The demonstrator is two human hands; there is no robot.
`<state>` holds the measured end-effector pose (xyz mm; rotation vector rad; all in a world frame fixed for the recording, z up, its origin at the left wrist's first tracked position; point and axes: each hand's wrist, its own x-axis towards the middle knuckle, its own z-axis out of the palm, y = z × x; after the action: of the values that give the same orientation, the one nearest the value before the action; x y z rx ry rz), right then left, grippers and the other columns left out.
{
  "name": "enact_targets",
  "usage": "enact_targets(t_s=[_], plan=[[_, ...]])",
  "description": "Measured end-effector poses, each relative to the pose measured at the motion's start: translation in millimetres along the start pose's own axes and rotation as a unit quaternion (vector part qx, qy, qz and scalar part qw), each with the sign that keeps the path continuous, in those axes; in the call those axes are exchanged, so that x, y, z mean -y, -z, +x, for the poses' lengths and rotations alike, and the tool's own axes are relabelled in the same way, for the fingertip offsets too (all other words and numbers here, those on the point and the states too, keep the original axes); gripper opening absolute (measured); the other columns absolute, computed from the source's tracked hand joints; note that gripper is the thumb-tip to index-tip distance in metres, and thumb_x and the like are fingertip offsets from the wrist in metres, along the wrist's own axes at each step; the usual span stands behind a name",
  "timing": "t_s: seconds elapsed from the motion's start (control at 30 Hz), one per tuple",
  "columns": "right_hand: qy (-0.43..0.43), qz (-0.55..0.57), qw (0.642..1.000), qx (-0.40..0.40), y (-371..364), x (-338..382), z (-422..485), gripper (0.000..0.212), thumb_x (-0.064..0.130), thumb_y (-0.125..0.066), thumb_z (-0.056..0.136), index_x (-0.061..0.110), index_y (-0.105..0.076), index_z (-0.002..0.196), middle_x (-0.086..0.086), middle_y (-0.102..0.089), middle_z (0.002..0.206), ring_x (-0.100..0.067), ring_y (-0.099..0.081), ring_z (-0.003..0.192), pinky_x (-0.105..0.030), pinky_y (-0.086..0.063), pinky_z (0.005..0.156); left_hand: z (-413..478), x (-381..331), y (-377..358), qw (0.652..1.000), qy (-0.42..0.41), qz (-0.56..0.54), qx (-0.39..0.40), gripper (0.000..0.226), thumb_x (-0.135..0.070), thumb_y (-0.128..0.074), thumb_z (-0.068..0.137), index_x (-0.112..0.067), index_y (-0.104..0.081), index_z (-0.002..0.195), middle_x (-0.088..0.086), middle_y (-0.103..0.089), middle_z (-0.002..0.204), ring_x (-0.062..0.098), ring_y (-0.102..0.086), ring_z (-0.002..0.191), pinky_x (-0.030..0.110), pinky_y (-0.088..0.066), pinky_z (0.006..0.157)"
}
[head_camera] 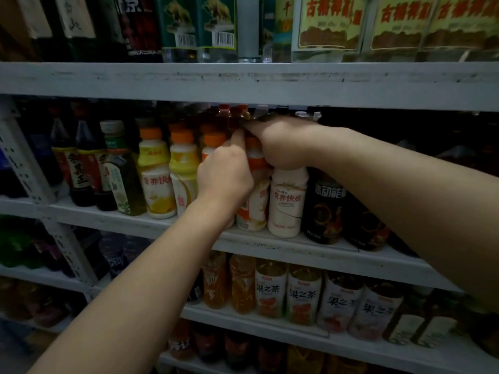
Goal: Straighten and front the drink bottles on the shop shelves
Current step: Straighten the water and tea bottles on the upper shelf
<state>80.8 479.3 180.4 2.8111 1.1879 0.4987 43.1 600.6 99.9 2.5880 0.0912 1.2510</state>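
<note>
On the middle shelf (270, 242) stands a row of milk drink bottles with orange caps. My left hand (224, 176) grips an orange-and-white bottle (252, 211) at the front of the row, fingers curled round its body. My right hand (280, 147) reaches over from the right and covers the top of a white bottle (287, 203) beside it, fingers stretching back toward the bottles behind. Two yellow bottles (156, 179) stand upright to the left. The orange-and-white bottle's cap is hidden by my hands.
Black energy drink bottles (328, 209) stand right of the white bottle. Dark sauce-coloured bottles and a green tea bottle (122, 171) fill the left. Clear liquor bottles (321, 25) line the shelf above; fruit tea bottles (305, 295) line the shelf below. The upper shelf edge (243, 82) hangs close above my hands.
</note>
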Motion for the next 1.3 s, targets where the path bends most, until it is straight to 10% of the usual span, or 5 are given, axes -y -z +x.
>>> enact_targets(t_s=[0.3, 0.57, 1.0, 1.3], plan=[[-0.026, 0.14, 0.988, 0.053, 0.3, -5.5, 8.9, 0.035, 0.037, -0.051, 0.095, 0.033, -0.047, 0.13, 0.009, -0.052, 0.119, -0.013, -0.051, 0.1, -0.026, -0.04, 0.083, -13.4, 33.8, 16.0, 0.985, -0.055, -0.164, 0.01, 0.066, -0.022, -0.069, 0.08, -0.016, -0.044, 0.14, 0.008, -0.064, 0.119, 0.024, -0.06, 0.108, 0.032, -0.051, 0.089], [-0.107, 0.073, 0.991, 0.014, -6.4, -2.7, 19.0, 0.04, 0.058, -0.046, 0.091, 0.022, -0.055, 0.105, 0.003, -0.06, 0.085, -0.012, -0.056, 0.07, -0.023, -0.039, 0.053, -24.5, 84.3, 16.5, 0.992, 0.002, -0.12, -0.035, 0.041, -0.031, -0.065, 0.084, -0.019, -0.059, 0.122, 0.002, -0.062, 0.115, 0.023, -0.06, 0.093, 0.026, -0.042, 0.072], [-0.138, 0.093, 0.986, -0.012, -8.8, -2.5, 20.2, 0.057, 0.068, -0.051, 0.082, 0.022, -0.057, 0.115, -0.003, -0.063, 0.101, -0.014, -0.056, 0.078, -0.026, -0.049, 0.066, -46.1, 78.1, -3.0, 0.993, 0.032, -0.112, 0.009, 0.074, -0.034, -0.072, 0.079, -0.02, -0.038, 0.143, 0.002, -0.049, 0.14, 0.022, -0.048, 0.124, 0.034, -0.044, 0.09], [-0.08, 0.109, 0.989, -0.058, -7.7, 4.3, 20.4, 0.052, 0.064, -0.053, 0.084, 0.027, -0.054, 0.121, 0.005, -0.055, 0.099, -0.015, -0.052, 0.083, -0.026, -0.041, 0.061, -82.0, 72.4, -19.2, 0.97, 0.18, -0.161, -0.008, 0.067, -0.047, -0.071, 0.076, -0.023, -0.041, 0.131, -0.003, -0.054, 0.121, 0.018, -0.054, 0.107, 0.03, -0.046, 0.081]])
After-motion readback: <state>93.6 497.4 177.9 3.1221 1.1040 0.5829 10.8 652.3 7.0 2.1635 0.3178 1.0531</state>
